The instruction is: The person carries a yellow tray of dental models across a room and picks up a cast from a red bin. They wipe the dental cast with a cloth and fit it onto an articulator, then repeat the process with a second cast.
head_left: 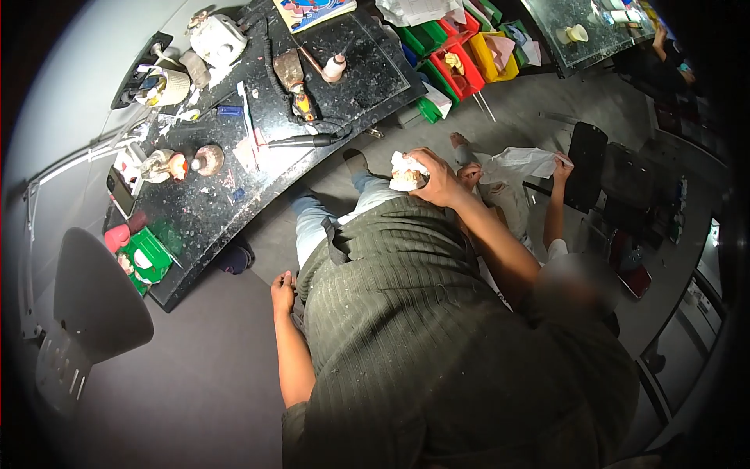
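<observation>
My right hand is closed around a plaster dental model, held up in front of my dark ribbed top. The model is white with pinkish-tan teeth showing, and my fingers hide its right side. My left hand hangs low at my left side, near the bench's front edge, with its fingers curled. Whether anything is inside it I cannot make out.
On the black bench lie a corded handpiece, a toothbrush, a torch-like tool, bottles and a phone. Coloured bins stand beyond. A grey chair is at left. At right, another person holds a white sheet.
</observation>
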A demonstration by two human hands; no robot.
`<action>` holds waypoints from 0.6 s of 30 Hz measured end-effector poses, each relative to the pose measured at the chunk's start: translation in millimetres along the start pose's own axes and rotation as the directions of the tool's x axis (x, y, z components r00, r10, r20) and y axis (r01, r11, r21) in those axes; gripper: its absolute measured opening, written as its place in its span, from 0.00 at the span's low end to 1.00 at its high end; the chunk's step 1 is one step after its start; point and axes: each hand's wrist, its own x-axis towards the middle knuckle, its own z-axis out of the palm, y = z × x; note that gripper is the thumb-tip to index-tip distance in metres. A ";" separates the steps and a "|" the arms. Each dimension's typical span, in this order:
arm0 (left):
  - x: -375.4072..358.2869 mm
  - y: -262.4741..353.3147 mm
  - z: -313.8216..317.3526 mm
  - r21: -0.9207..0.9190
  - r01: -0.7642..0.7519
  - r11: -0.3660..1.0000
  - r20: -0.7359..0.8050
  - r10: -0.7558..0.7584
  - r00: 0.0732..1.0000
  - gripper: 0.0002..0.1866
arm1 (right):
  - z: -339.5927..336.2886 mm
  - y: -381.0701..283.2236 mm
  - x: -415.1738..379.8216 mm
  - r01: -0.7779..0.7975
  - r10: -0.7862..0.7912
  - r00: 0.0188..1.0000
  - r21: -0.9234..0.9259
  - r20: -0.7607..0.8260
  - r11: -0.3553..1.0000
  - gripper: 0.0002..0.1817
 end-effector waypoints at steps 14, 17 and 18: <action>-7.3 -7.3 5.0 -0.028 -0.043 0.999 0.011 0.043 0.999 0.17 | -10.0 -46.4 19.2 0.083 -0.081 0.991 0.008 -0.110 0.997 0.36; -6.2 -0.2 9.4 -0.044 -0.050 0.998 -0.007 0.050 0.999 0.17 | -12.4 -55.2 23.8 0.157 -0.154 0.980 0.018 -0.125 0.987 0.36; -9.6 -1.3 9.1 -0.049 -0.028 0.998 -0.025 0.026 0.999 0.17 | -12.2 -58.7 24.8 0.159 -0.155 0.980 0.019 -0.123 0.987 0.36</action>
